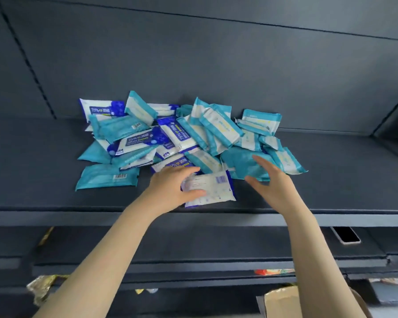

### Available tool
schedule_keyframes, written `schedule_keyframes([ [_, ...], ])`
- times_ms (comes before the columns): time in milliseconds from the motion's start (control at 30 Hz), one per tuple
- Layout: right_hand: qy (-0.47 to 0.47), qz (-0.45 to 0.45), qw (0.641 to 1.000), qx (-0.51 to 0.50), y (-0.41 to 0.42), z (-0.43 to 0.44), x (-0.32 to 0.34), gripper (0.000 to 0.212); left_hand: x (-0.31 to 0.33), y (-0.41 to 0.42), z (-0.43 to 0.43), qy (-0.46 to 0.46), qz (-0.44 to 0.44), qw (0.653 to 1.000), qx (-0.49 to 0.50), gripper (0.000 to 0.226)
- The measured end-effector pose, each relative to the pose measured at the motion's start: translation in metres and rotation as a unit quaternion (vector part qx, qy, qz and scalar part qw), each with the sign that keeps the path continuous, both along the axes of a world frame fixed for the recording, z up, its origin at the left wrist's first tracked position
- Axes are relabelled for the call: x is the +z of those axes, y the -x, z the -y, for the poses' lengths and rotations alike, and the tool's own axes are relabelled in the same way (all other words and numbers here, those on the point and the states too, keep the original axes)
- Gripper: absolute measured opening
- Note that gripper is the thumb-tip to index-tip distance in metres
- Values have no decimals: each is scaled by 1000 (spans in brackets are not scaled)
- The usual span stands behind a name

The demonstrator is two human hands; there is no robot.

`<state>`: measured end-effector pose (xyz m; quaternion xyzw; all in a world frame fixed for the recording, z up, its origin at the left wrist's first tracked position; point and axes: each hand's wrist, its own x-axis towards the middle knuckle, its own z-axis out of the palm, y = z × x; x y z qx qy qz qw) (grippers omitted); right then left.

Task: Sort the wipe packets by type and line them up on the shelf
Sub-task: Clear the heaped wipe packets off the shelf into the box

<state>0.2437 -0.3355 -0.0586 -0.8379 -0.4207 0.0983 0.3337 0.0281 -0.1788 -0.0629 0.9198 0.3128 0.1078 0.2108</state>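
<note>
On shelf (pixel 336 180), pile (pixel 147 138) unsorted, no rows yet. Left hand (pixel 170 187) grips white packet (pixel 213 189); right hand (pixel 272 181) fingers spread, empty. Nearly all sorting left.

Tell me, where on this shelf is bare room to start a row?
The shelf is bare right of the pile and left of the lone teal packet. The middle is crowded; at its front the left hand grips a white packet and the right hand hovers open.
</note>
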Motion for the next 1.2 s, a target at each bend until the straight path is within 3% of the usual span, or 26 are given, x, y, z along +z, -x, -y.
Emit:
schedule_keyframes([
  [100, 39, 29, 999, 19, -22, -7, -8, 62, 4, -13, 0, -34, -87, 995, 34, 78],
  [200, 44, 54, 997, 26, -43, -11, -13, 53, 8, -19, -2, 6, -90, 994, 61, 72],
  [367, 56, -5, 995, 84, -70, -14, -11, 49, 5, -25, -1, 69, -45, 987, 140, 69],
  [433, 84, 13, 992, 93, -75, -15, -10, 45, 4, -25, 0, 97, -5, 982, 163, 71],
  [600, 95, 25, 985, 144, -77, -20, 1, 39, 5, -18, 10, 142, 149, 950, 235, 26],
  [733, -28, -123, 979, 161, -73, -36, 8, 37, 17, -2, 11, 169, 282, 898, 294, 23],
  [833, -122, -177, 966, 144, -67, -57, 17, 31, 32, 14, 2, 166, 337, 871, 317, 30],
  [933, -190, -213, 951, 123, -62, -89, 27, 19, 49, 29, -24, 136, 322, 880, 321, 31],
  [1033, -219, -189, 953, 93, -61, -127, 31, 17, 62, 34, -64, 129, 271, 910, 285, 25],
  [1200, -132, -116, 983, 58, -68, -170, 17, 41, 52, 33, -133, 124, 88, 966, 209, 29],
])
